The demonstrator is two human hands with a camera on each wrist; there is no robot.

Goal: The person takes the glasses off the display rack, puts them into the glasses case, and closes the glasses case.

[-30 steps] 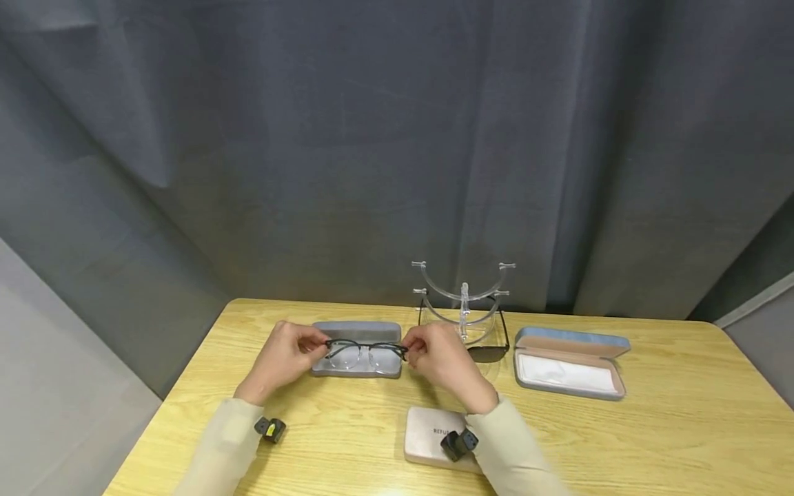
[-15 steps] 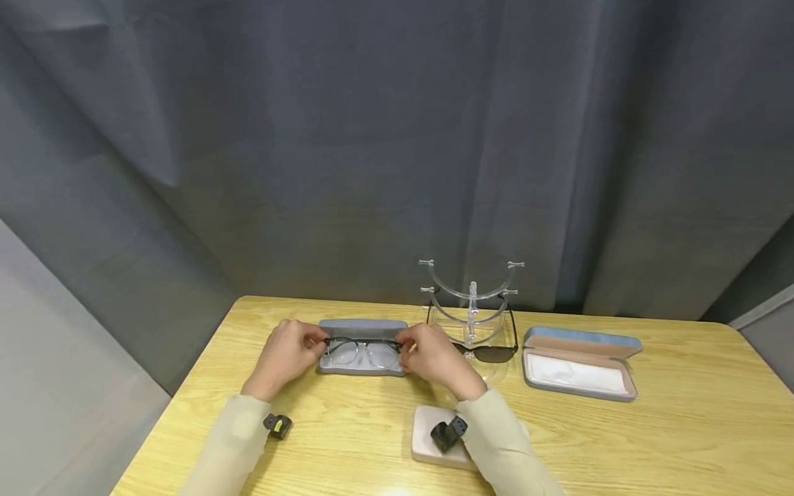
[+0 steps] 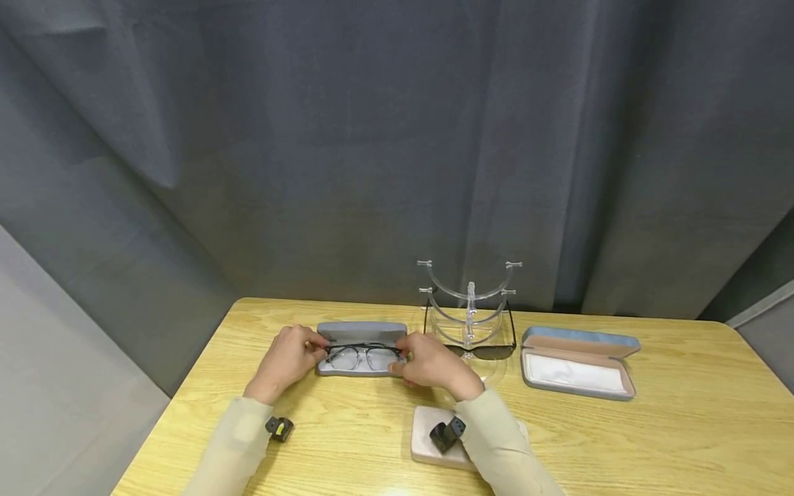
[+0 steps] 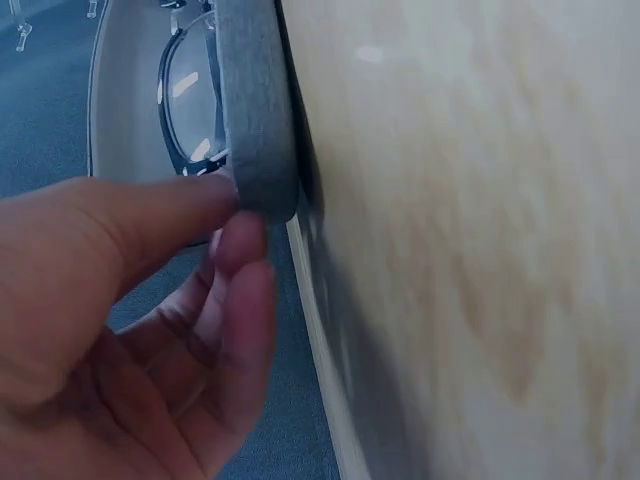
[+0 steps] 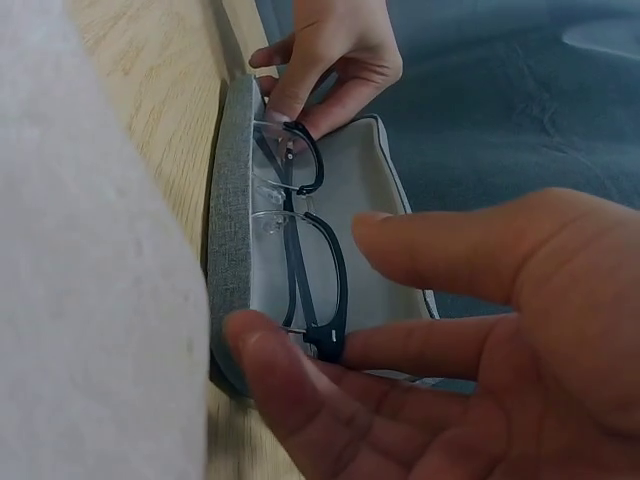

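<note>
Black half-rim eyeglasses (image 3: 379, 359) with folded temples lie in the grey glasses case (image 3: 362, 334), whose lid stands up at the back. At the case's left end, my left hand (image 3: 287, 363) pinches the corner of the glasses; its thumb tip goes inside the rim in the left wrist view, with fingers around the case's corner (image 4: 262, 120). On the right end is my right hand (image 3: 434, 361). The right wrist view shows its fingers spread, one touching the hinge of the glasses (image 5: 326, 340), and the thumb raised away from the frame.
A clear glasses stand (image 3: 470, 303) holding sunglasses (image 3: 494, 352) stands right of the case. Farther right, a blue case (image 3: 579, 339) lies open with a white cloth (image 3: 573, 373) inside. A closed pale case (image 3: 428, 441) sits under my right wrist.
The glasses have come down from above the grey case into it. My right thumb has moved off the frame and the right fingers have spread. The left hand stays at its end.
</note>
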